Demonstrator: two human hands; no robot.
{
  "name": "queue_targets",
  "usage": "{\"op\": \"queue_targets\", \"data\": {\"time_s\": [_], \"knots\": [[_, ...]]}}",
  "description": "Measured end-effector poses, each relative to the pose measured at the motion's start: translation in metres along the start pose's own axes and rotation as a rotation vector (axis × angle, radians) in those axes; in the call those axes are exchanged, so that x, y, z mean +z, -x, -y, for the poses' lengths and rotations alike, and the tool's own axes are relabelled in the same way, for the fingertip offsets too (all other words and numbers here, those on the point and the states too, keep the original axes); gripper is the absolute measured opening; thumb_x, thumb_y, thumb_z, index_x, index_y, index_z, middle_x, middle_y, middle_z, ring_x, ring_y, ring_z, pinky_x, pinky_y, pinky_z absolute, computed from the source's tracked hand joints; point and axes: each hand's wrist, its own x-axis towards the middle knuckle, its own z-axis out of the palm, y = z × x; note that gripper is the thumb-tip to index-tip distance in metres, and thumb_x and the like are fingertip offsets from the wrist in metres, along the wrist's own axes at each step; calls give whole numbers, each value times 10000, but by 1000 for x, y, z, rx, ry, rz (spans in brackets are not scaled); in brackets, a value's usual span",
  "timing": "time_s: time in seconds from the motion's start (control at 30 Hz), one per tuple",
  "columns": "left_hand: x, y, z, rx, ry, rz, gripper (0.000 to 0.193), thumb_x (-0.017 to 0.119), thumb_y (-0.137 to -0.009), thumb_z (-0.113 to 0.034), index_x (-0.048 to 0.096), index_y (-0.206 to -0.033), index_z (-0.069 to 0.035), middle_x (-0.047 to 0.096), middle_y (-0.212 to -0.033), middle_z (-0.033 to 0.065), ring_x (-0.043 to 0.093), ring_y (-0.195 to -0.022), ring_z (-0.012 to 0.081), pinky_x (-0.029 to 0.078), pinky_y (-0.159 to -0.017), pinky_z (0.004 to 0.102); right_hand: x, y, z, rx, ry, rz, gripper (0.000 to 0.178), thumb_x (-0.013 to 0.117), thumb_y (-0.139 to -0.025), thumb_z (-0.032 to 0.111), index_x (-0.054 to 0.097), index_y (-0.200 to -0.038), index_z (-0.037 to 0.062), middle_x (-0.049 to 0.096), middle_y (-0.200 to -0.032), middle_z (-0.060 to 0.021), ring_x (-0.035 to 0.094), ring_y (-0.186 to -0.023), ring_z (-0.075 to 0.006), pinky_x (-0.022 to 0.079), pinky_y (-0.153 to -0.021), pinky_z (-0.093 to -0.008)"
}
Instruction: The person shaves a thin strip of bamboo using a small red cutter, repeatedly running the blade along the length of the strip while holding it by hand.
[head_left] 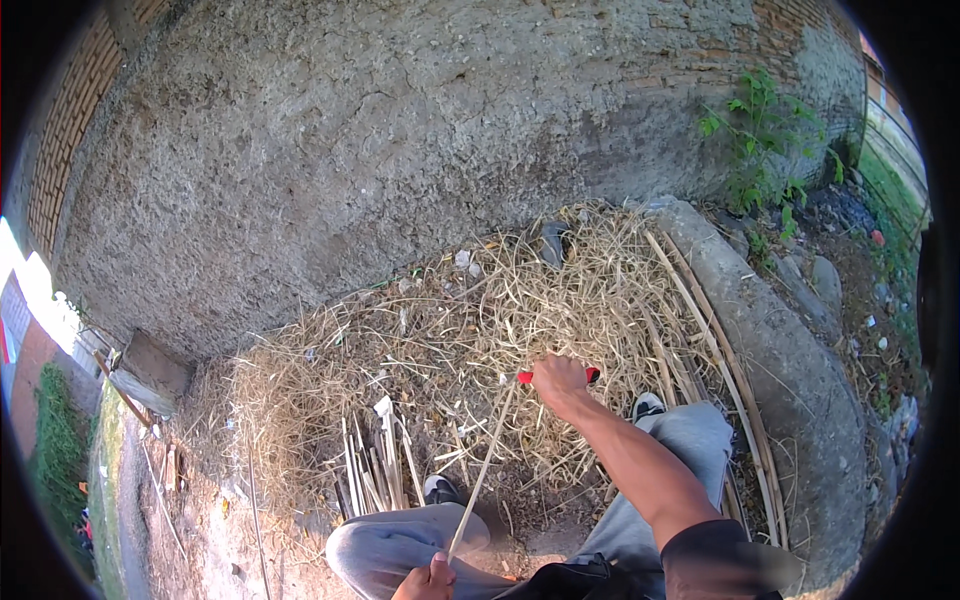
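Observation:
My left hand [428,580], low in the picture near my left knee, is closed on the lower end of a thin pale bamboo strip [484,468]. The strip slants up and away between my legs, its far end close to my other hand. My right hand [560,382] reaches forward over the shavings, wrapped round a tool with a red handle [593,375]. Red shows on both sides of the fist. No blade can be made out, so the tool's kind is unclear. The strip's tip is just beside the red end at the left.
Curly pale shavings [620,290] cover the ground ahead. Several upright split strips [370,470] stand by my left foot. Long poles [715,350] lie along a concrete kerb [790,390] at the right. A rough plastered wall [400,150] rises ahead; a leafy plant [755,125] grows beside it.

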Motion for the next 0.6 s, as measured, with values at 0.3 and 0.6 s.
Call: {"op": "queue_targets", "data": {"time_s": [0.3, 0.6], "knots": [[-29, 52, -25, 232, -27, -152, 360, 539, -931, -158, 538, -1214, 63, 599, -755, 279, 580, -600, 415, 444, -544, 526, 32, -13, -35, 167, 104, 87, 177, 581, -916, 156, 731, -948, 68, 719, -995, -131, 703, -908, -248, 549, -752, -370], [-35, 37, 27, -655, 833, 121, 533, 396, -973, -611, 527, -774, -133, 435, -530, -8, 365, -371, 122, 280, -340, 275, -10, 0, -7, 183, -25, 135, 177, 584, -879, 76, 721, -961, -2, 709, -1000, -191, 697, -955, -303, 550, -819, -400]]}}
